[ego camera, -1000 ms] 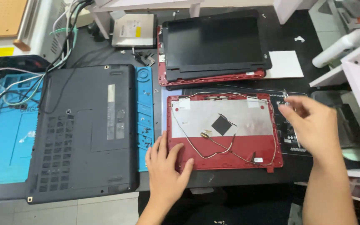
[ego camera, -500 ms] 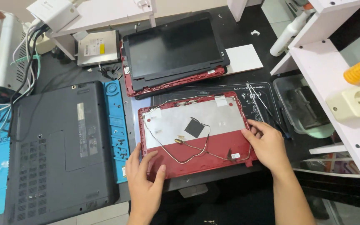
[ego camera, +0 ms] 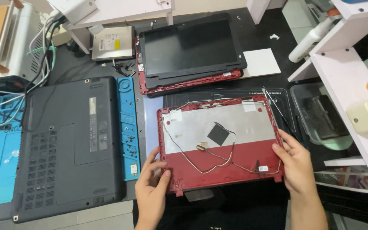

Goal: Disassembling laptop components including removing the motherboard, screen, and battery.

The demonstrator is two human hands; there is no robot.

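Between 2 hands' fingers (ego camera: 155,164), flat red plastic lid shell (ego camera: 220,145).

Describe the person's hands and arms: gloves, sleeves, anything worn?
Both are bare. The left hand and right hand wear no gloves, and no rings are visible. Both forearms are uncovered to the frame's bottom edge: no sleeves, watch or wrist strap in view.
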